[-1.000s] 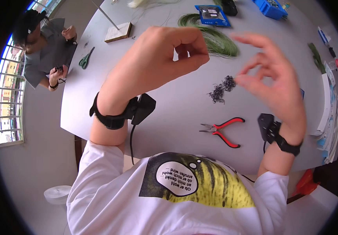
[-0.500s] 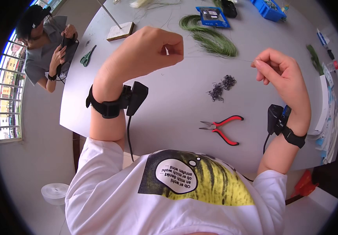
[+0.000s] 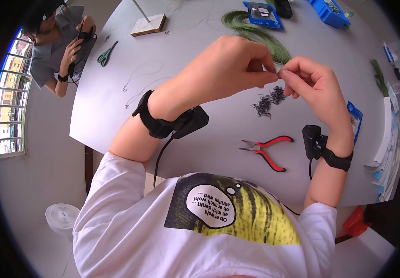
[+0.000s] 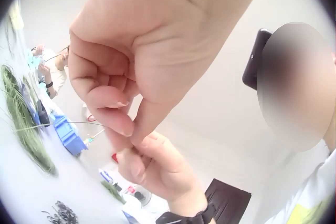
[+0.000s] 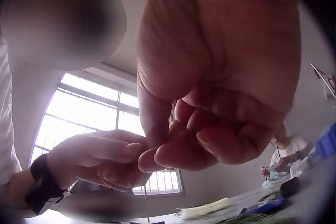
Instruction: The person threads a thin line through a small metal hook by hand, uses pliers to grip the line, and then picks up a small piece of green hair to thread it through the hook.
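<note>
In the head view both hands meet over the table, fingertips right against each other. My left hand (image 3: 232, 67) pinches a thin line between thumb and forefinger. In the left wrist view that thin line (image 4: 86, 123) runs out from the fingertips. My right hand (image 3: 318, 90) has its thumb and forefinger closed together at the same spot, the other fingers curled. Whatever small piece lies between the fingertips is hidden. Just below the hands is a heap of tiny dark hook-like pieces (image 3: 268, 102). Nearer my body, red-handled pliers (image 3: 258, 147) lie with their jaws apart.
A green fibre bundle (image 3: 274, 46) and a blue packet (image 3: 262, 15) lie beyond the hands. A blue bin (image 3: 328, 13) stands farther back. Left are green-handled scissors (image 3: 107, 54), a wooden block (image 3: 148, 25) with a rod, and loose thin lines (image 3: 137, 95). Another person (image 3: 56, 46) sits there.
Half a second ago the hands were wide apart with the thin line stretched between them. The left hand has since moved right and the right hand slightly left, so their fingertips meet.
</note>
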Motion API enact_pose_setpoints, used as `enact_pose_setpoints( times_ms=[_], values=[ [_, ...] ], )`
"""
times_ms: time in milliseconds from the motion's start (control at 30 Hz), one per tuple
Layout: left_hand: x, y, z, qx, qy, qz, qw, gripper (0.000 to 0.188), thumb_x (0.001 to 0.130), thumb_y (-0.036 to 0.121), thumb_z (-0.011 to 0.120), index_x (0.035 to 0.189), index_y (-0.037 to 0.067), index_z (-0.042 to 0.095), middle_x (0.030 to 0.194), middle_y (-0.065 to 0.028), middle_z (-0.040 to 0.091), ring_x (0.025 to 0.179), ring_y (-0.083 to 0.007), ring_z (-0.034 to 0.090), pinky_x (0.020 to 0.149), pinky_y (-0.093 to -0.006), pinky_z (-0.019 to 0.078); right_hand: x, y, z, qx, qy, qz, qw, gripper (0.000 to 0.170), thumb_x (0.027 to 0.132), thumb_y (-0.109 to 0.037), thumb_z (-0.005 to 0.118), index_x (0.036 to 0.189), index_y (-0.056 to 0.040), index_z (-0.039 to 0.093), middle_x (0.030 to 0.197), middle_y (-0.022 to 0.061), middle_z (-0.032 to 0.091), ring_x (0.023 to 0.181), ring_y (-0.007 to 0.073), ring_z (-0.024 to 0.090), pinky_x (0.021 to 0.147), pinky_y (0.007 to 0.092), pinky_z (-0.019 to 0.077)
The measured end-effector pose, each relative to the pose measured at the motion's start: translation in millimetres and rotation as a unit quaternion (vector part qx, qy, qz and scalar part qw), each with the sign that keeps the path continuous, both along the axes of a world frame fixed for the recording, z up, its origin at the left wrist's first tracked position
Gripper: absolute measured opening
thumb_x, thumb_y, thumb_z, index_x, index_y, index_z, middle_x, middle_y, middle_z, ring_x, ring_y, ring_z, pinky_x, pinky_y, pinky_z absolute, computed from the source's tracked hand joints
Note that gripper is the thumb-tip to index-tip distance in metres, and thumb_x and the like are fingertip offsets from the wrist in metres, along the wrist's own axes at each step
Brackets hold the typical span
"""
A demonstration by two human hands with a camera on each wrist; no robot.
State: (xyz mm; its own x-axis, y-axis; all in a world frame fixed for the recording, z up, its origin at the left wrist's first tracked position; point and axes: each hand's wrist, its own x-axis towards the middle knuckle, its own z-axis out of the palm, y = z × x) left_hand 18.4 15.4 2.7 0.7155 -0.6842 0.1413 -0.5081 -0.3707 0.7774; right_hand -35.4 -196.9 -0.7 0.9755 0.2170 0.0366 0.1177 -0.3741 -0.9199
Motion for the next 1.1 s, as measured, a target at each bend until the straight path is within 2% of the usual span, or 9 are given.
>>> enact_pose_setpoints(
  times_ms=[100, 167, 300, 500, 700, 767, 900, 967, 1100],
  values=[
    [6, 1, -8, -0.030, 0.027, -0.016, 0.999, 0.014, 0.088, 0.014, 0.071, 0.092, 0.001, 0.069, 0.068, -0.0016, 0.062, 0.060, -0.0064, 0.055, 0.052, -0.0223, 0.0412, 0, -3, 0, -0.036, 0.000, -0.008, 0.999, 0.013, 0.092, -0.012, 0.063, 0.087, -0.0008, 0.064, 0.069, 0.0002, 0.062, 0.064, 0.0060, 0.057, 0.060, 0.0223, 0.0458],
    [9, 6, -5, 0.005, 0.037, -0.014, 0.999, 0.014, 0.090, 0.013, 0.069, 0.084, 0.000, 0.066, 0.068, -0.0007, 0.061, 0.060, -0.0056, 0.056, 0.053, -0.0216, 0.0411, 0, -14, 1, -0.074, -0.010, -0.018, 0.997, 0.012, 0.091, -0.012, 0.064, 0.087, -0.0007, 0.064, 0.069, 0.0007, 0.062, 0.063, 0.0064, 0.057, 0.060, 0.0231, 0.0456],
    [13, 12, -7, 0.014, 0.060, -0.005, 0.998, 0.013, 0.090, 0.013, 0.069, 0.084, 0.001, 0.067, 0.067, 0.0007, 0.060, 0.060, -0.0046, 0.056, 0.052, -0.0210, 0.0406, -2, -27, 4, -0.176, -0.042, -0.044, 0.983, 0.013, 0.087, -0.013, 0.066, 0.087, 0.0000, 0.063, 0.069, 0.0016, 0.062, 0.062, 0.0077, 0.055, 0.059, 0.0249, 0.0446],
    [13, 10, -4, 0.023, 0.077, -0.004, 0.997, 0.013, 0.091, 0.013, 0.069, 0.085, 0.001, 0.067, 0.068, 0.0014, 0.060, 0.060, -0.0043, 0.056, 0.052, -0.0204, 0.0408, -4, 0, -2, -0.116, -0.101, -0.034, 0.988, 0.013, 0.087, -0.012, 0.067, 0.090, -0.0002, 0.062, 0.071, 0.0018, 0.063, 0.062, 0.0088, 0.052, 0.060, 0.0247, 0.0441],
    [20, 12, -14, 0.010, 0.077, -0.020, 0.997, 0.016, 0.091, 0.018, 0.070, 0.089, 0.002, 0.068, 0.071, 0.0011, 0.061, 0.062, -0.0050, 0.057, 0.055, -0.0204, 0.0418, -1, 1, -3, -0.134, -0.094, -0.022, 0.986, 0.011, 0.087, -0.012, 0.067, 0.087, -0.0021, 0.062, 0.069, 0.0007, 0.063, 0.058, 0.0076, 0.050, 0.054, 0.0235, 0.0397],
    [22, 10, -20, -0.014, -0.093, -0.046, 0.994, 0.022, 0.092, 0.024, 0.069, 0.094, 0.002, 0.069, 0.073, 0.0011, 0.062, 0.064, -0.0057, 0.055, 0.054, -0.0211, 0.0403, 0, 0, -4, -0.135, -0.107, -0.021, 0.985, 0.011, 0.087, -0.012, 0.067, 0.087, -0.0025, 0.062, 0.068, 0.0005, 0.062, 0.057, 0.0073, 0.050, 0.052, 0.0232, 0.0384],
    [14, 1, -20, -0.027, -0.019, -0.060, 0.998, 0.026, 0.093, 0.028, 0.068, 0.098, 0.002, 0.068, 0.074, 0.0021, 0.061, 0.065, -0.0045, 0.053, 0.053, -0.0217, 0.0376, 0, 2, -3, -0.149, -0.127, -0.016, 0.981, 0.010, 0.087, -0.011, 0.066, 0.086, -0.0029, 0.062, 0.067, 0.0009, 0.062, 0.056, 0.0073, 0.050, 0.050, 0.0232, 0.0374],
    [10, -2, -16, -0.018, 0.072, -0.034, 0.997, 0.024, 0.094, 0.025, 0.067, 0.098, 0.001, 0.068, 0.072, 0.0030, 0.059, 0.065, -0.0019, 0.049, 0.053, -0.0208, 0.0355, 0, 3, -2, -0.160, -0.117, -0.014, 0.980, 0.010, 0.086, -0.011, 0.066, 0.086, -0.0028, 0.062, 0.067, 0.0012, 0.062, 0.056, 0.0075, 0.051, 0.051, 0.0233, 0.0374],
    [12, -4, -20, -0.017, 0.099, -0.020, 0.995, 0.023, 0.094, 0.022, 0.067, 0.097, 0.000, 0.067, 0.070, 0.0040, 0.057, 0.064, -0.0001, 0.045, 0.053, -0.0195, 0.0344, 1, 3, -3, -0.181, -0.115, -0.025, 0.976, 0.010, 0.086, -0.011, 0.067, 0.085, -0.0023, 0.062, 0.068, 0.0026, 0.063, 0.058, 0.0090, 0.054, 0.053, 0.0238, 0.0402]
  ],
)
